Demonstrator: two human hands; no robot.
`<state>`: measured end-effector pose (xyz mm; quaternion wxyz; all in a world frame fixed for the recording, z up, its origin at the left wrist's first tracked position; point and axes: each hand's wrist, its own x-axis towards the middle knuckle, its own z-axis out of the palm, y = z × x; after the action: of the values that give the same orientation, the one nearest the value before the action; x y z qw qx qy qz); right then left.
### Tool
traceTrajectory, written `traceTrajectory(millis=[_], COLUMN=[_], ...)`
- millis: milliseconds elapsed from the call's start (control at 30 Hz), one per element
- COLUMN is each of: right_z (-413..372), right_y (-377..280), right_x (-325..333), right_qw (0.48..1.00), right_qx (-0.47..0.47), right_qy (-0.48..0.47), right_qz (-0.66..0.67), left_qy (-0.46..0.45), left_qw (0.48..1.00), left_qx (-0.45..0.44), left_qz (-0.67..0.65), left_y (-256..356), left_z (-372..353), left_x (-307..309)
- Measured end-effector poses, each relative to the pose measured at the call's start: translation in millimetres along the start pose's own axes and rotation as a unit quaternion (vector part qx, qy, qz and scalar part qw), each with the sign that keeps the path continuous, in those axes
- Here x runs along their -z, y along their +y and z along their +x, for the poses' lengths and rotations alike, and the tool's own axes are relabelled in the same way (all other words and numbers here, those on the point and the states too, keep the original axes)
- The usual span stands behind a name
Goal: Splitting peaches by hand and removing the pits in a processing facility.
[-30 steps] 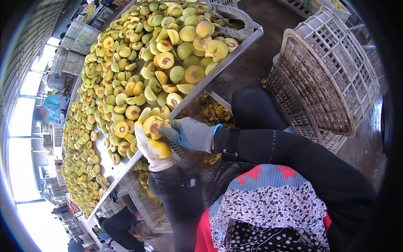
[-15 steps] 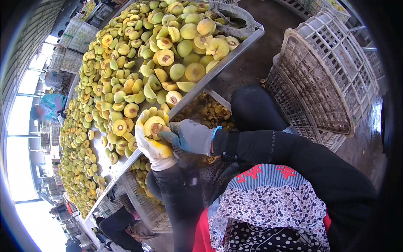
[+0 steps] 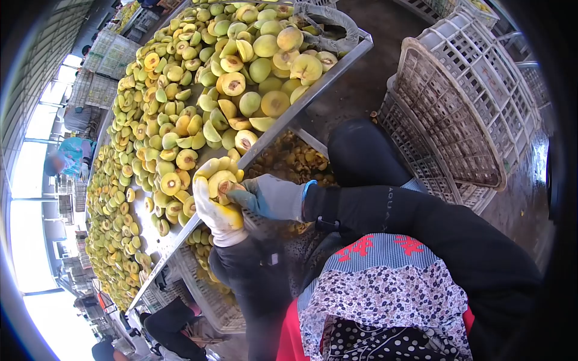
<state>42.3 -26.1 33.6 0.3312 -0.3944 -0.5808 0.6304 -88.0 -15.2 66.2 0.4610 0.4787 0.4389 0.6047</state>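
A halved yellow-green fruit (image 3: 221, 180) sits in my left hand (image 3: 215, 201), which wears a white glove stained yellow; its fingers wrap round the fruit, cut face up. From the right, my right hand (image 3: 271, 196), in a grey and blue glove, touches the fruit's cut face with its fingertips pressed together. Whether a small tool is in those fingers is hidden. Both hands are at the metal edge of a table (image 3: 289, 112) heaped with halved fruit (image 3: 180, 123).
Stacked plastic crates (image 3: 454, 108) stand on the right. Below the table edge are cut pieces (image 3: 295, 156) and a crate (image 3: 208, 301). A person in a teal top (image 3: 71, 157) is across the table; another person's dark-clad leg (image 3: 174, 328) shows at the lower left.
The view has shifted slightly. My hands stay together at the fruit, with only a small change in the right fingers. The person in teal has moved an arm.
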Motion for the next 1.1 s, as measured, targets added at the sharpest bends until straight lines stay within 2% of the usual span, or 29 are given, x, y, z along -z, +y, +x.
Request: traceTrajectory(millis=[100,200,233,333,400,433,467,533,567,667,700,733,767,800,833,867,900,933,967,1000,1033,1100], right_z=[-13,-11,-15,-15,-18,-18,-18,-10,-4,6,11,1,-17,-28,-9,9,-11,-23,-21,-23,-27,-25], right_y=[-18,-24,-28,-34,-32,-30,-27,-14,-11,14,14,7,-4,-11,16,41,2,-19,-13,-15,-18,-15], right_x=[13,-3,8,24,19,17,16,20,20,1,0,0,0,-3,-12,-21,-2,10,11,13,15,14], right_qw=[0.998,0.988,0.933,0.894,0.943,0.935,0.925,0.812,0.747,0.600,0.483,0.618,0.736,0.836,0.736,0.619,0.741,0.838,0.833,0.848,0.862,0.874], right_qx=[0.018,0.006,-0.234,-0.251,-0.209,-0.211,-0.213,-0.252,-0.234,-0.263,-0.264,-0.242,-0.217,-0.184,-0.273,-0.370,-0.260,-0.138,-0.135,-0.150,-0.165,-0.168], right_qy=[0.006,-0.048,-0.163,-0.273,-0.211,-0.232,-0.252,-0.383,-0.461,-0.476,-0.591,-0.534,-0.464,-0.381,-0.404,-0.405,-0.389,-0.360,-0.363,-0.339,-0.315,-0.287], right_qz=[-0.056,0.147,0.218,0.252,0.148,0.169,0.188,0.361,0.417,0.587,0.590,0.524,0.443,0.349,0.470,0.562,0.482,0.386,0.394,0.378,0.363,0.355], left_qy=[-0.005,0.067,0.099,-0.012,-0.080,-0.113,-0.116,-0.122,-0.077,0.019,0.021,0.106,0.098,0.073,0.086,0.138,0.151,0.164,0.174,0.170,0.132,0.180], left_qw=[0.995,0.987,0.986,0.995,0.988,0.981,0.987,0.991,0.978,0.984,0.992,0.910,0.886,0.960,0.996,0.976,0.977,0.977,0.980,0.972,0.962,0.880], left_qx=[0.093,0.142,0.129,0.103,0.105,0.107,0.086,0.041,0.081,0.081,-0.090,-0.241,-0.265,-0.149,-0.024,0.081,0.078,0.073,0.036,0.081,-0.087,-0.112], left_qz=[-0.029,-0.036,-0.037,0.013,0.084,0.119,0.064,-0.046,-0.174,-0.157,0.083,0.321,0.367,0.225,0.022,-0.144,-0.131,-0.117,-0.084,-0.138,0.225,0.424], left_y=[12,7,9,7,5,4,3,1,9,9,-17,-43,-50,-31,-12,7,18,23,12,46,45,63], left_z=[2,2,0,4,10,11,9,6,2,3,8,13,17,14,11,9,4,1,1,-11,-20,-26], left_x=[-1,-6,-13,5,13,14,14,8,-3,-8,11,31,38,32,27,21,17,17,39,34,62,120])
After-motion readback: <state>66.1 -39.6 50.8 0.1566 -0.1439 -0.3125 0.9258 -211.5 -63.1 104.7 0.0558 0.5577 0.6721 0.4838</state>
